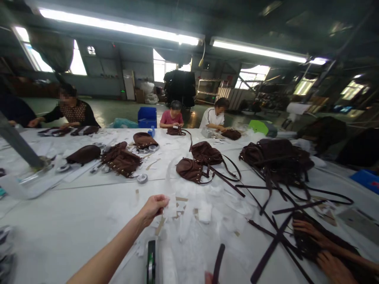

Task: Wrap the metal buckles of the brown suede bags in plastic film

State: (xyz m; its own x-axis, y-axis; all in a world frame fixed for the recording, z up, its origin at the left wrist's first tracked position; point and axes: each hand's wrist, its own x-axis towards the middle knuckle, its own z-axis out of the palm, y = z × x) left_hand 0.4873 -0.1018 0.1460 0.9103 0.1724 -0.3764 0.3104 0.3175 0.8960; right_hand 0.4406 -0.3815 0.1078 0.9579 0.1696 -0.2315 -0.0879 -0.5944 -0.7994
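My left hand point(154, 206) reaches over the white table, thumb and fingers pinched on a thin whitish sheet point(169, 208) that hangs below the fingertips. Whether it is paper or plastic I cannot tell. Only a sliver of my right hand point(209, 277) enters at the bottom edge, against a dark brown strap point(219, 261) whose end sticks up from it. Between the two, a black and green tool or case point(151, 260) lies near a roll of clear wrapping point(168, 262). White sheets and tan scraps point(181, 199) are scattered beyond my left hand.
Brown bags point(191, 170) with straps lie mid-table, and a bag pile point(275, 157) stands right. A co-worker's hands point(314, 232) press a dark bag at lower right. Tape roll point(142, 178), metal post point(20, 142) at left. Several people sit across the table.
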